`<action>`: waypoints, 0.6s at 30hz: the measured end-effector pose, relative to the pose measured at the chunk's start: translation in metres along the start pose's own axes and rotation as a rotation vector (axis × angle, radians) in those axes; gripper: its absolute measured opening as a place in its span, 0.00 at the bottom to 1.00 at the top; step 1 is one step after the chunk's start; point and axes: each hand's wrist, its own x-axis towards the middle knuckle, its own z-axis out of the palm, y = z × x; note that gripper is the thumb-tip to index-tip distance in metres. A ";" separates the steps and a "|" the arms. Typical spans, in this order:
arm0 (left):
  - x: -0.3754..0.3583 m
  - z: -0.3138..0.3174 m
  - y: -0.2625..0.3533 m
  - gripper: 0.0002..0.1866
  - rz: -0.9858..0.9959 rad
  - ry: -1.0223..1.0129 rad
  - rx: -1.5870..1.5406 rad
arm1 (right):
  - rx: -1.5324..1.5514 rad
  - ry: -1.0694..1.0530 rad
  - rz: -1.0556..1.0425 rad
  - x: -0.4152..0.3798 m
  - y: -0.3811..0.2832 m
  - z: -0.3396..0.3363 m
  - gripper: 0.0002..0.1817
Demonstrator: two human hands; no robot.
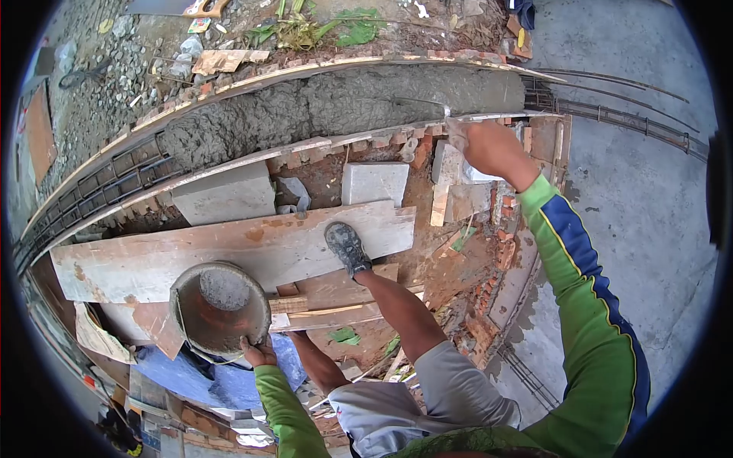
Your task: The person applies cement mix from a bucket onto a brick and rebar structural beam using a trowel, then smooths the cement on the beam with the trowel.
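My right hand point(492, 153) is closed round the handle of a trowel point(420, 101), whose blade lies flat on the wet concrete point(336, 99) near the right part of the long formwork. My left hand point(258, 352) grips the rim of a round bucket point(221, 324) at the lower left. Some greyish liquid or wet mix shows inside the bucket, and its inner wall is smeared with cement. The wet concrete lies between two curved wooden form boards, with steel rebar point(114, 179) bare at the left end and more rebar point(603, 114) at the right end.
My shoe point(347, 246) stands on a long wooden board point(206, 256). Pale blocks point(374, 183) and bricks point(500, 217) lie below the formwork. Rubble and leaves point(359, 27) are beyond it. A blue sheet point(191, 378) is under the bucket. Grey concrete floor point(634, 206) extends at the right.
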 end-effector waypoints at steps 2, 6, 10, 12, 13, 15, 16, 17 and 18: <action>0.005 -0.006 0.000 0.22 -0.014 -0.041 -0.007 | 0.174 0.121 -0.042 -0.003 0.004 0.007 0.17; 0.008 -0.005 -0.009 0.21 0.033 -0.083 -0.035 | 0.762 0.011 -0.216 0.050 -0.012 0.045 0.23; 0.006 -0.005 -0.005 0.20 -0.003 -0.106 -0.039 | 0.377 0.054 -0.046 0.062 0.016 0.045 0.23; 0.007 -0.007 0.005 0.19 -0.014 -0.147 0.015 | 0.264 0.092 0.082 0.057 0.055 0.049 0.22; 0.009 -0.010 0.009 0.19 -0.051 -0.144 0.034 | 0.240 0.113 0.132 0.056 0.078 0.057 0.22; 0.001 -0.002 0.009 0.21 -0.043 -0.085 0.030 | 0.224 0.214 0.129 0.054 0.132 0.079 0.24; -0.002 0.004 0.007 0.21 -0.039 -0.096 0.033 | 0.197 0.266 0.129 0.053 0.155 0.088 0.21; -0.006 0.008 0.006 0.20 -0.020 -0.087 0.032 | 0.168 0.315 0.125 0.053 0.175 0.095 0.19; -0.009 0.009 0.005 0.20 -0.004 -0.073 0.028 | 0.166 0.318 0.125 0.059 0.193 0.099 0.19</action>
